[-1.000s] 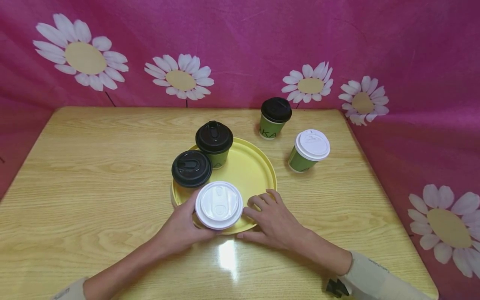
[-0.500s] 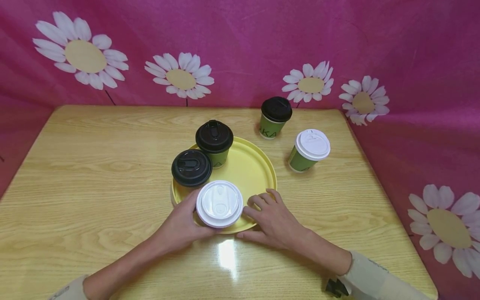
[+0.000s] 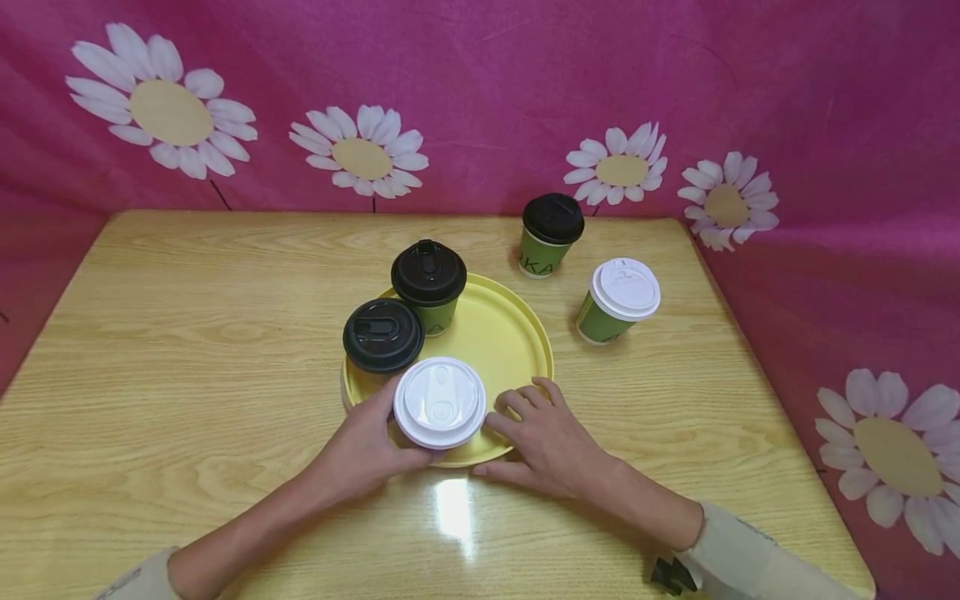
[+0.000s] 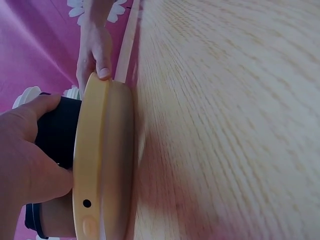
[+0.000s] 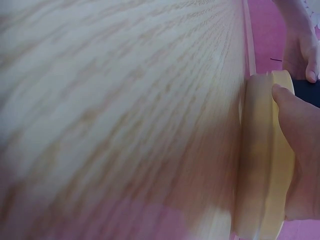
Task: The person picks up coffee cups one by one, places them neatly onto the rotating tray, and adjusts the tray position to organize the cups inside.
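Observation:
My left hand grips a white-lidded paper cup at the near side of a round yellow tray. In the left wrist view, the cup's dark body shows between thumb and fingers, at the tray's upper edge. My right hand holds the tray's near right rim, thumb outside and fingers over the inside. Two black-lidded cups stand on the tray's left part: a nearer cup and, behind it, a green cup. The nearer one's body is mostly hidden from above.
Right of the tray, on the wooden table, stand a green cup with a black lid and a green cup with a white lid. A pink daisy-printed cloth hangs behind the table and along its sides.
The white-lidded cup in my left hand has shifted slightly away from me, its lid a little further up the picture. My right hand, the tray and the other cups look still.

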A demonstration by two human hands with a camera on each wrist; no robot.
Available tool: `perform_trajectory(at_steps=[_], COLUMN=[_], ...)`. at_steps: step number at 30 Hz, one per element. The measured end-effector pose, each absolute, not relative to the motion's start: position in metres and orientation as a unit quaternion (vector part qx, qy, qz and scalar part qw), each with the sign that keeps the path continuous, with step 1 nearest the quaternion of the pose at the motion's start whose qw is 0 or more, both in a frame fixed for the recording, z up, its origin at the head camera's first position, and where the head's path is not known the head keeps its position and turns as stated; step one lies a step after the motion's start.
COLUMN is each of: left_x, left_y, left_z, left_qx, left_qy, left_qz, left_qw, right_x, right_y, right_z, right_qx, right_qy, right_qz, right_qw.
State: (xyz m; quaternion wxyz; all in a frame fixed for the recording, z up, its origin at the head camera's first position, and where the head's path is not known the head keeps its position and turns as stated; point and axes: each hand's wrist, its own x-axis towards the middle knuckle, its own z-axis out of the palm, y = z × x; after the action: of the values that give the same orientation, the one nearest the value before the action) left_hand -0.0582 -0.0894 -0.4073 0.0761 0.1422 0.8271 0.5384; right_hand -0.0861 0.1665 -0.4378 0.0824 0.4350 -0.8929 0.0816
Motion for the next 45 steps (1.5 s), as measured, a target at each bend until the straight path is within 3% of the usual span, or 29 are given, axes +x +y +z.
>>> perform_trajectory(at_steps=[45], left_x=[-0.0573], left_y=[-0.0881], left_z=[-0.4011], left_qx=[0.134], left_qy=[0.844], left_qz=[0.514], left_qw=[0.075], right_x=[-0.0854], right_y=[0.1668], right_z=[-0.4377], right_qx=[0.434], right_qy=[-0.894], right_qz=[0.079], right_qw=[0.082])
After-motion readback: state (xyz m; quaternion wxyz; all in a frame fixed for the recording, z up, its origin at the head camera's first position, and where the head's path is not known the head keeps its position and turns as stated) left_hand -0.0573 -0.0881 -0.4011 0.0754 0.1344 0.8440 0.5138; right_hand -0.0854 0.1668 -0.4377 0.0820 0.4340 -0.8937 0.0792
